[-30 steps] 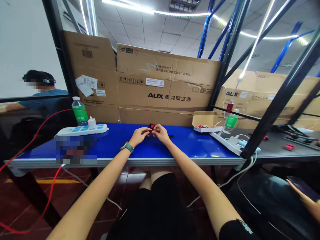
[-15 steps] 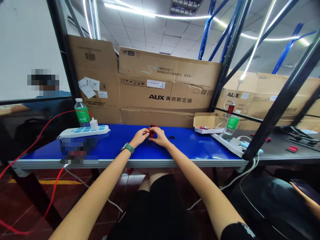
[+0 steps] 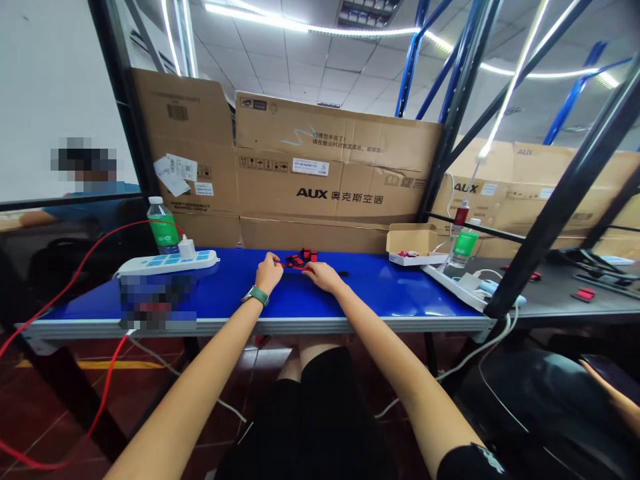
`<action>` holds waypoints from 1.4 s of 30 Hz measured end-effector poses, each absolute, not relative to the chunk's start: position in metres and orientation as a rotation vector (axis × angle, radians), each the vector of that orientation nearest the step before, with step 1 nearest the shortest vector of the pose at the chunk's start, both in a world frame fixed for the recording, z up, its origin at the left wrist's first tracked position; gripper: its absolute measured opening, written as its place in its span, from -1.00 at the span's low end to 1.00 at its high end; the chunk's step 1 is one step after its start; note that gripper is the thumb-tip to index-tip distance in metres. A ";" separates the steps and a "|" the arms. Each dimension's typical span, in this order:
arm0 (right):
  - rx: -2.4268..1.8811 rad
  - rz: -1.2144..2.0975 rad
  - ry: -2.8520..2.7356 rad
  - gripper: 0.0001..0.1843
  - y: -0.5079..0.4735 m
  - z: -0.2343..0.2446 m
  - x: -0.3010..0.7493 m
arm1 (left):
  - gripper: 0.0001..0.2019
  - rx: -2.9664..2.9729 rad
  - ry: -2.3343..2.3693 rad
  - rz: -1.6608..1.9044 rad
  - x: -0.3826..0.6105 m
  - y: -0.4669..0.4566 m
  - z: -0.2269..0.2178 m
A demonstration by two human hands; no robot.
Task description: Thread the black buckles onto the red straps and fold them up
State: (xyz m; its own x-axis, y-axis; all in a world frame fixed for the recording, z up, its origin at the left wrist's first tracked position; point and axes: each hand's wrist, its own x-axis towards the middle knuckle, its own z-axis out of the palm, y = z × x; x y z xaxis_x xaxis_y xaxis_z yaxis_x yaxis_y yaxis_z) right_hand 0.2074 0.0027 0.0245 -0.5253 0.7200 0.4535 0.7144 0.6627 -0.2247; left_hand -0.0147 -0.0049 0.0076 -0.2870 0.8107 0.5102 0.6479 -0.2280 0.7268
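- Red-and-black strip of small pieces [image 3: 300,258] now lies spread on the blue table [image 3: 400,293], just ahead of the hands, no longer bunched between them!
- Hands have parted: left hand [image 3: 269,273], green watch [image 3: 257,295] on its wrist, stands upright at the strip's left end; right hand [image 3: 324,277] lies low, fingers reaching its right end.
- Neither hand clearly clamps it; can't tell from here.
- Open carton [image 3: 413,243] sits well off to the right.
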 end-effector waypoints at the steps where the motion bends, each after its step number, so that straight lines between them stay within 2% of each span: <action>1: -1.143 0.004 -2.388 -0.75 0.004 0.025 0.210 | -0.82 1.783 1.923 1.528 -0.015 -0.006 0.007; 6: -1.285 -0.051 -2.316 -0.59 0.006 0.028 0.208 | -0.79 1.777 1.986 1.561 -0.015 -0.006 0.007; 9: -1.344 -0.064 -2.271 -0.62 0.004 0.028 0.203 | -0.82 1.778 2.019 1.624 -0.015 -0.008 0.007; 12: -1.304 -0.068 -2.351 -0.67 0.004 0.026 0.210 | -0.84 1.833 2.213 1.456 -0.015 -0.016 0.008; 14: -1.335 -0.034 -2.360 -0.47 0.006 0.025 0.220 | -0.84 1.853 2.378 1.415 -0.013 -0.023 0.010; 16: -1.505 0.009 -2.240 -0.45 0.009 0.024 0.231 | -0.82 1.934 2.424 1.456 -0.009 -0.029 0.014; 19: -1.869 -0.091 -1.951 -0.57 0.013 0.020 0.242 | -0.76 2.392 1.977 1.352 -0.002 -0.034 0.020; 21: -2.017 -0.166 -1.845 -0.59 0.014 0.017 0.248 | -0.74 2.700 1.483 1.102 0.003 -0.035 0.022; 23: -2.033 -0.184 -1.836 -0.58 0.017 0.016 0.253 | -0.76 2.831 1.185 0.898 0.005 -0.035 0.021; 27: -1.875 -0.020 -1.794 -0.61 0.026 0.017 0.261 | -0.84 2.795 1.330 0.916 0.006 -0.033 0.019; 31: -1.423 0.375 -1.758 -0.78 0.039 0.020 0.259 | -0.74 2.713 1.651 1.040 0.007 -0.034 0.019; 35: -1.056 0.646 -1.699 -0.84 0.045 0.021 0.246 | -0.74 2.849 1.313 0.951 0.016 -0.038 0.020; 37: -0.999 0.674 -1.712 -0.85 0.045 0.021 0.242 | -0.75 2.893 1.173 0.885 0.019 -0.040 0.020; 42: -0.963 0.593 -1.759 -0.83 0.040 0.023 0.244 | -0.74 2.936 1.292 0.901 0.020 -0.042 0.022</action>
